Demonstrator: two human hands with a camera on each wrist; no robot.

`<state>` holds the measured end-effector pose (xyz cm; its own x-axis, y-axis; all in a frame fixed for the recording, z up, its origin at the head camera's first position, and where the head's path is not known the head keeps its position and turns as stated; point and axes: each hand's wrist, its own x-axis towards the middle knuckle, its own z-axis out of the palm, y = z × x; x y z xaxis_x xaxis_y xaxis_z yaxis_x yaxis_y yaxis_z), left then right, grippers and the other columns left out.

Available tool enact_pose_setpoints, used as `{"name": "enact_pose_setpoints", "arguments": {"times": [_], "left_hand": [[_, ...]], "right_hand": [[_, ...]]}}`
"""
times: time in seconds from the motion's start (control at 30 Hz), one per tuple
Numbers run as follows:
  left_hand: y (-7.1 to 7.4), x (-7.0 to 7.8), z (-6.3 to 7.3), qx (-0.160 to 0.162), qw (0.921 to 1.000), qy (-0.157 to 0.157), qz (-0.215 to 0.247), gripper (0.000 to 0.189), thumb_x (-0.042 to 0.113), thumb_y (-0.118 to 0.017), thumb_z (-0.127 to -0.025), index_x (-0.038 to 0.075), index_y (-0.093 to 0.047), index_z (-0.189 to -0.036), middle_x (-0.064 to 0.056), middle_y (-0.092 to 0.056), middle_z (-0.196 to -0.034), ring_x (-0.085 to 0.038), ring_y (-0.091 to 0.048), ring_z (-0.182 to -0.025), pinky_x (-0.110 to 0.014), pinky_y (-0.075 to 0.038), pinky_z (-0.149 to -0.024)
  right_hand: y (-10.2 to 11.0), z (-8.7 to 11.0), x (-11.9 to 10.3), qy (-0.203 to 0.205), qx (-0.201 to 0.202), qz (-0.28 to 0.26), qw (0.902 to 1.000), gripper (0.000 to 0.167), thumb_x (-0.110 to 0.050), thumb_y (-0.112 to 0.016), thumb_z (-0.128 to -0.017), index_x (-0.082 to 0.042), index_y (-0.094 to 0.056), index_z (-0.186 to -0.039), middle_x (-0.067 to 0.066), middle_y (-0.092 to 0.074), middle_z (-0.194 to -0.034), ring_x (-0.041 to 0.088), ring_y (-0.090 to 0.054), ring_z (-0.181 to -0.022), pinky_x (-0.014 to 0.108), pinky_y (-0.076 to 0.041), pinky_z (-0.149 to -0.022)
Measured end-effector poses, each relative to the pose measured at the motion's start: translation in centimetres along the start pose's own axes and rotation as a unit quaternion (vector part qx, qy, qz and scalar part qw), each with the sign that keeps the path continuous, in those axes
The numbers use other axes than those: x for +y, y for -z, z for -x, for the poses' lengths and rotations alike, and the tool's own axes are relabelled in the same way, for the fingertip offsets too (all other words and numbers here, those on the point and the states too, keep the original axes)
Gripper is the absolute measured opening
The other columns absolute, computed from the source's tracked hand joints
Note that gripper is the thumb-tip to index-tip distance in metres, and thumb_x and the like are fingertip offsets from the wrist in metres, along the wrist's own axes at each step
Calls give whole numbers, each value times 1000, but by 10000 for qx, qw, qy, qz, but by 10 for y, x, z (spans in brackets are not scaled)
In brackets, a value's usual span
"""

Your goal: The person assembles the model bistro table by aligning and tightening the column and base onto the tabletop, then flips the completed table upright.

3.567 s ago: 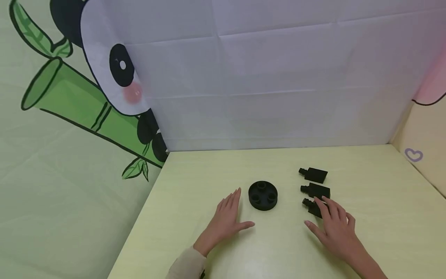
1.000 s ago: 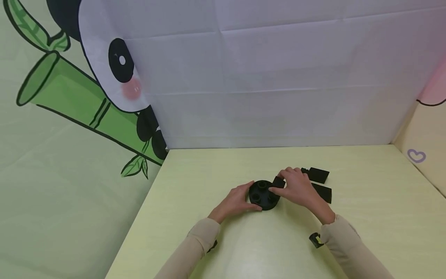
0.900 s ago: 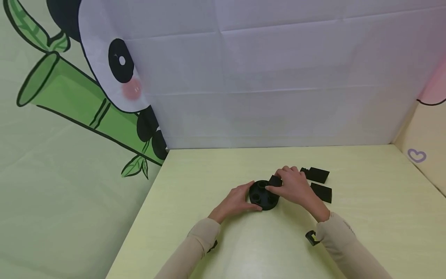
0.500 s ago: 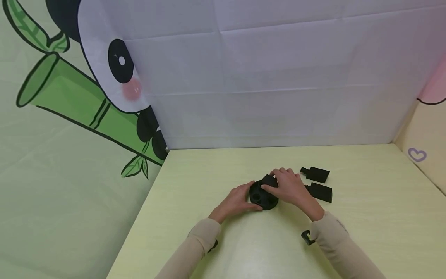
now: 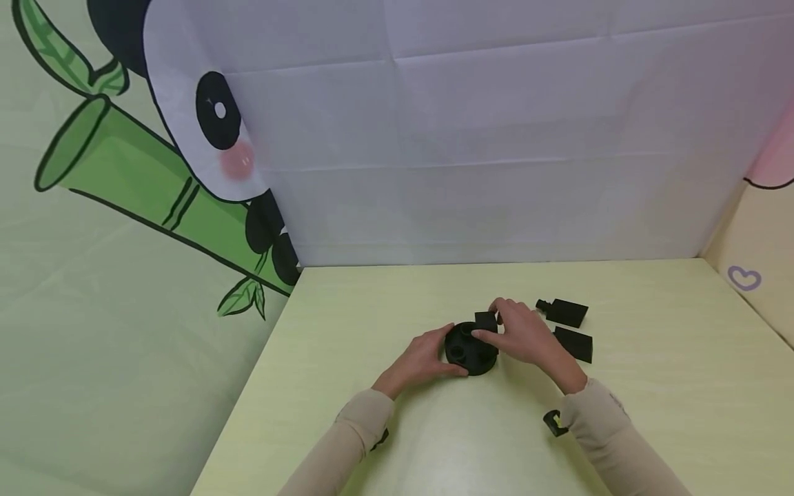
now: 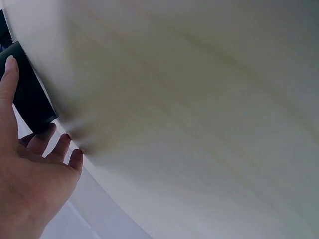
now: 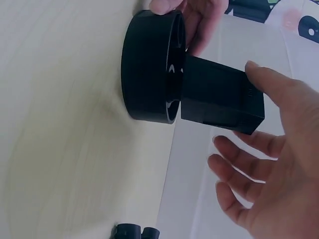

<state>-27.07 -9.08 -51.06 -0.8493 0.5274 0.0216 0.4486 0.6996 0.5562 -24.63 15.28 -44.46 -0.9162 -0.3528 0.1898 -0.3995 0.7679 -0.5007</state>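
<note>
A round black base with raised-rim sockets lies on the table. My left hand holds its left side between thumb and fingers; the left wrist view shows the thumb along the base's wall. My right hand pinches a black rectangular block by its upper end. The block stands upright over the base's far-right socket. In the right wrist view the block meets the base's recessed top; its narrow neck is hidden, so how deep it sits I cannot tell.
Two similar black blocks lie to the right of the base, the far one with its stepped neck pointing left, the near one partly behind my right hand. The pale tabletop ends at a white cloth backdrop.
My left hand has moved onto the base and taken hold of it. My right hand has brought the nearest block over to the base. In the last half second the block has turned slightly.
</note>
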Motion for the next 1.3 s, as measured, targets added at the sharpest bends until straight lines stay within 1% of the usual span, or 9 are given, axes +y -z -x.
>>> {"name": "enact_pose_setpoints", "arguments": {"times": [0.1, 0.27, 0.47, 0.57, 0.7, 0.83, 0.93, 1.13, 1.3], "left_hand": [[0, 0, 0, -13, 10000, 28, -5, 99, 50, -87, -82, 7, -41, -158, -10, -51, -153, -27, -48, -141, -46, -40, -114], [1, 1, 0, 29, 9999, -134, 81, 94, 48, -88, -82, 9, -45, -156, -7, -54, -150, -24, -50, -138, -44, -41, -113], [1, -1, 0, 72, 9996, -263, 67, 91, 47, -88, -82, 10, -47, -154, -5, -56, -148, -22, -52, -136, -42, -43, -111], [0, -1, 0, 36, 9997, -224, 47, 92, 47, -88, -82, 10, -46, -155, -5, -55, -149, -23, -51, -137, -42, -42, -112], [-1, -1, 0, -3, 9999, -150, 63, 95, 47, -88, -83, 8, -43, -157, -6, -53, -152, -24, -49, -140, -42, -41, -113], [0, -1, 1, -16, 9999, -142, 54, 95, 46, -87, -83, 7, -42, -157, -7, -52, -153, -25, -48, -140, -43, -40, -114], [0, -1, 0, 32, 9997, -230, 26, 92, 45, -88, -83, 8, -45, -155, -6, -55, -150, -24, -51, -137, -42, -41, -112], [0, -2, 0, 48, 9995, -322, 33, 89, 47, -88, -83, 11, -48, -154, -3, -56, -148, -22, -53, -135, -42, -43, -111], [0, -3, -1, 55, 9993, -358, 29, 89, 46, -87, -83, 11, -47, -154, -4, -56, -148, -22, -52, -136, -42, -43, -111]], "right_hand": [[0, 3, -1, -221, 206, 357, 9989, 55, -49, -73, -94, 0, -64, -118, 12, -64, -97, 30, -58, -89, 56, -46, -82], [3, 7, -1, -146, 264, 324, 9990, 48, -38, -71, -98, 2, -64, -124, 15, -63, -103, 32, -58, -94, 59, -45, -86], [4, 12, -5, -472, 337, 669, 9961, 50, -46, -69, -97, 2, -64, -108, 11, -62, -89, 31, -59, -82, 54, -47, -76], [6, 14, -7, -561, 249, 802, 9949, 59, -51, -68, -96, 2, -65, -122, 16, -67, -107, 39, -62, -97, 62, -45, -83], [10, 16, -8, -365, 59, 654, 9972, 54, -38, -69, -96, -1, -61, -135, 21, -63, -129, 45, -57, -115, 68, -39, -92], [12, 18, -6, -259, 95, 752, 9968, 45, -40, -72, -95, -2, -67, -117, 13, -67, -109, 36, -60, -100, 62, -42, -88], [12, 20, -4, -337, 167, 916, 9951, 53, -53, -72, -93, -3, -67, -108, 6, -66, -94, 30, -61, -88, 56, -45, -81], [12, 28, -3, -169, 224, 680, 9973, 49, -43, -75, -94, -1, -66, -118, 11, -67, -105, 34, -61, -97, 58, -49, -89], [5, 31, -4, -132, 371, 793, 9961, 41, -42, -73, -95, -2, -65, -102, 4, -61, -86, 27, -58, -79, 43, -53, -71]]}}
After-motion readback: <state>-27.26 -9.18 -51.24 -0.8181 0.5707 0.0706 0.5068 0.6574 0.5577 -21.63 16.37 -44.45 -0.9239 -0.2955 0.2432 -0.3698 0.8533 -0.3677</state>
